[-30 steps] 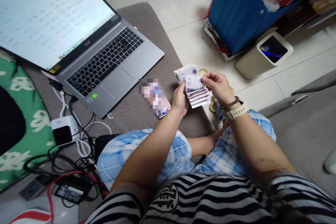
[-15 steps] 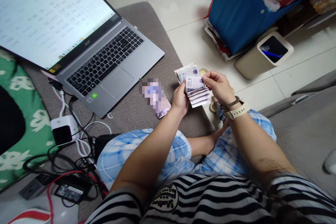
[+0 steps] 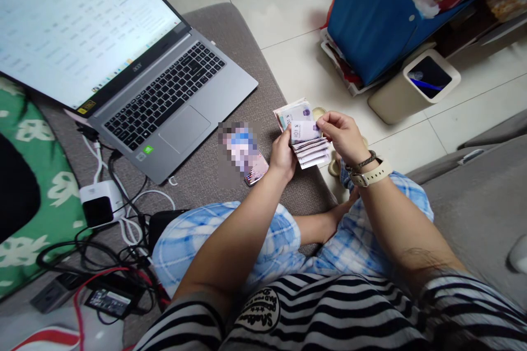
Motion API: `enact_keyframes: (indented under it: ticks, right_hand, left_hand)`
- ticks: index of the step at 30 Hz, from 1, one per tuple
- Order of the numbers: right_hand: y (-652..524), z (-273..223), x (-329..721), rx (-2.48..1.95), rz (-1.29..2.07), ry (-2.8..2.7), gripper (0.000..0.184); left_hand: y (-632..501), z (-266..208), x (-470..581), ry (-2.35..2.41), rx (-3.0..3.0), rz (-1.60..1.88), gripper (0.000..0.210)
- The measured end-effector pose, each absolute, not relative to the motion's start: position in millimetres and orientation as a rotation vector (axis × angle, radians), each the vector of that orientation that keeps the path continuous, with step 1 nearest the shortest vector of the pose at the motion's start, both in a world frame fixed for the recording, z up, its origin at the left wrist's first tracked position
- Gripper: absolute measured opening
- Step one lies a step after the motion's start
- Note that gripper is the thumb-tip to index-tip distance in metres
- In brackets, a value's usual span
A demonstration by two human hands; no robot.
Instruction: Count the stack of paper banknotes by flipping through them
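Observation:
A stack of banknotes is held above the edge of the grey couch seat, its lower part folded toward me and the notes fanned apart. My left hand is closed round the left side of the stack, thumb on top. With thumb and fingertips pinched together, my right hand grips the upper right corner of the top purple-and-white banknote. A watch with a cream strap and a dark braided bracelet are on my right wrist. Left of my left hand lies a phone, its screen partly blurred out.
An open laptop stands on the seat to the left. Tangled cables and a white charger lie beside my left knee, near a green cushion. Beyond the seat, a blue bag and a beige bin stand on the tiled floor.
The top banknote has shifted very slightly under my right fingertips. Both hands keep their grip and place. The picture on the phone's screen differs.

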State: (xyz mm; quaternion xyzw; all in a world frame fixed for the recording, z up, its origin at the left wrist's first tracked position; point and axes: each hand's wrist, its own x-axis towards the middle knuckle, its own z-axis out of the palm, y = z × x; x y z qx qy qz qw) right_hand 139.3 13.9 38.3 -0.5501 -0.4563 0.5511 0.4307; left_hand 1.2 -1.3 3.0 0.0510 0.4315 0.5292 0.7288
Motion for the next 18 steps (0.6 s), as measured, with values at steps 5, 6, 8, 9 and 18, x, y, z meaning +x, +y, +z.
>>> enact_keyframes:
  ticks: [5, 6, 8, 9, 18]
  right_hand:
    - [13.1, 38.2, 139.2, -1.39, 1.382, -1.136, 0.033]
    - [12.7, 38.3, 139.2, -1.387, 1.383, -1.133, 0.034]
    - [11.9, 38.5, 139.2, -1.372, 1.398, -1.132, 0.036]
    - [11.6, 38.7, 139.2, -1.36, 1.41, -1.133, 0.037]
    - [13.2, 32.4, 141.5, -1.355, 1.342, -1.13, 0.033]
  left_hand:
    - [-1.1, 3.2, 1.0, 0.948, 0.114, 1.156, 0.036]
    - [-1.1, 3.6, 0.9, 0.945, 0.118, 1.153, 0.036]
    - [-1.2, 4.5, 0.9, 0.933, 0.135, 1.145, 0.035]
    - [-1.3, 5.0, 0.9, 0.926, 0.145, 1.141, 0.035]
    - [-3.0, 8.4, -0.2, 0.932, 0.178, 1.15, 0.034]
